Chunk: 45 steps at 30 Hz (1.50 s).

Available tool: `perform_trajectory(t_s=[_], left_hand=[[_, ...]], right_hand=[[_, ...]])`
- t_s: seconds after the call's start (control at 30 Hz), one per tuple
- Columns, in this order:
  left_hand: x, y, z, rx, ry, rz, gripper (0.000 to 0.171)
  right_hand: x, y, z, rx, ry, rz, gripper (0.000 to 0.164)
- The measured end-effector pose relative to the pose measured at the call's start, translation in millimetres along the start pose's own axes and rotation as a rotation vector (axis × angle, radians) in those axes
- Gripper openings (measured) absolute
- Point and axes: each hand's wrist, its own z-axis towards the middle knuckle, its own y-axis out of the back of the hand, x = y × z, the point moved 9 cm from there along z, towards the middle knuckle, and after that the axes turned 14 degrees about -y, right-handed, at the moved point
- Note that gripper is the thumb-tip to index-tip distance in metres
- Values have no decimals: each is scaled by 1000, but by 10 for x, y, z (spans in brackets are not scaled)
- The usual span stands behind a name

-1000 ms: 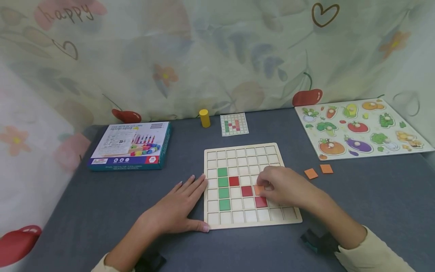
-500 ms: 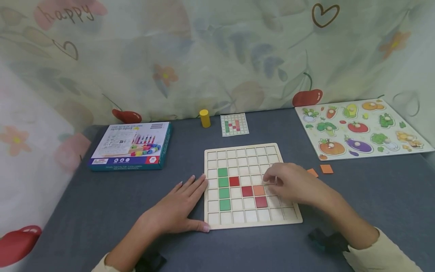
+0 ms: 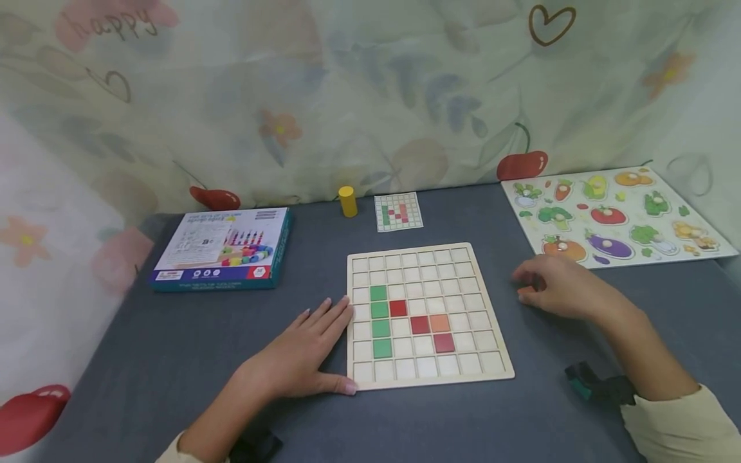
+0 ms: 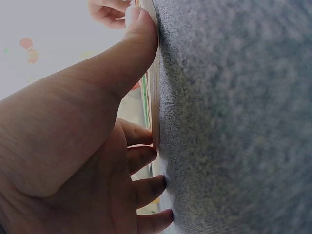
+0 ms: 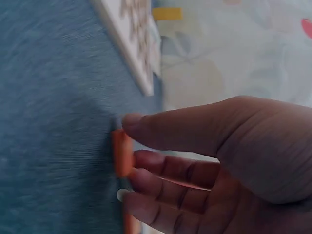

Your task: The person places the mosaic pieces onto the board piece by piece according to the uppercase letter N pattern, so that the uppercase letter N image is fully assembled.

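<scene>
A wooden grid board (image 3: pixel 406 369) lies on the table, with green tiles (image 3: pixel 381 328) in one column, red tiles (image 3: pixel 419 325) on a slant and one orange tile (image 3: pixel 439 323) among them. My left hand (image 3: pixel 301 354) rests flat at the board's left edge, fingertips and thumb against the rim. To the right of the board, my right hand (image 3: pixel 564 286) pinches a loose orange tile (image 5: pixel 122 153) at table level between thumb and fingertips. Another orange tile (image 5: pixel 130 223) shows just beyond it in the right wrist view; in the head view the hand hides it.
A small pattern card (image 3: pixel 399 212) and a yellow cylinder (image 3: pixel 348 202) stand behind the board. On the left lies a boxed set (image 3: pixel 222 249); a vegetable puzzle board (image 3: pixel 619 218) lies at back right. A patterned curtain (image 3: pixel 359 96) closes off the rear.
My right hand has let go of the orange tile on the board and moved right to the loose orange tiles, taking hold of one. The left hand has stayed in place.
</scene>
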Motion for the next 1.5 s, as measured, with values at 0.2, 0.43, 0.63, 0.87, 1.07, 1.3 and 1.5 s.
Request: perform_trajectory(t_s=[0.2, 0.43, 0.63, 0.87, 1.07, 1.3, 1.5], left_hand=[[-5, 6, 14, 1, -4, 8, 118], [1, 7, 20, 8, 5, 19, 119], [-8, 14, 12, 3, 3, 16, 119], [-17, 16, 7, 1, -1, 20, 118], [-12, 17, 0, 3, 0, 19, 118], [-9, 11, 0, 3, 2, 12, 118], [-16, 8, -7, -3, -3, 5, 118]], right_hand=[[-66, -44, 38, 4, -12, -15, 23], [-110, -15, 22, 0, -92, -39, 24], [-67, -5, 11, -25, -88, -20, 19], [-13, -15, 4, -49, -66, -5, 15], [58, -1, 8, -83, -52, 8, 13], [182, -9, -2, -81, -29, 35, 18], [301, -46, 15, -77, -6, 50, 14]])
